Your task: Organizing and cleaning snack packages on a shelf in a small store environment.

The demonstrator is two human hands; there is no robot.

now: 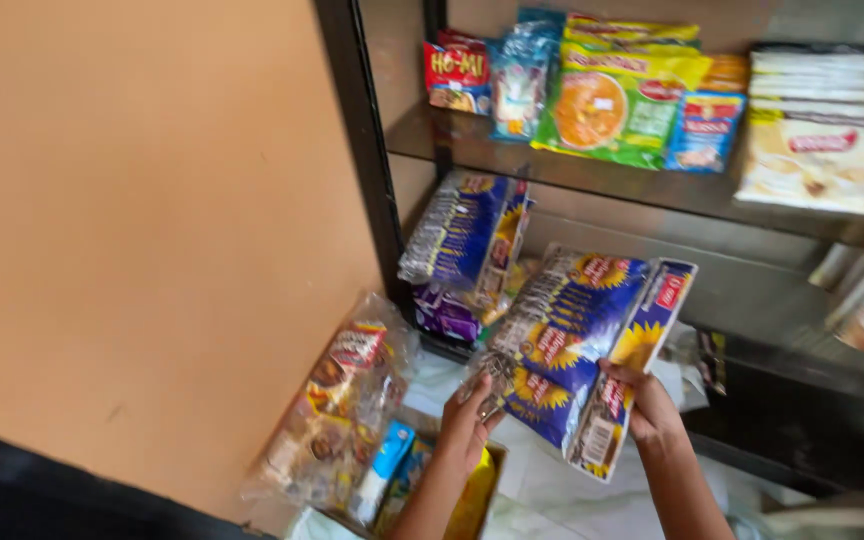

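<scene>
Both my hands hold a card of several blue sachets with sunflower pictures (577, 340), tilted in front of a dark metal shelf rack. My left hand (469, 425) grips its lower left edge, where the sachets hang in clear wrap. My right hand (642, 405) grips the lower right corner of the card. A second, similar blue sachet card (464, 228) leans upright on the lower shelf just behind and to the left, with purple packets (447, 312) below it.
An orange wall (152, 220) fills the left. The upper shelf (642, 185) carries red, blue, green and cream food packets. A clear bag of snack packs (337, 400) and a carton of small boxes (397, 470) sit on the floor at lower left.
</scene>
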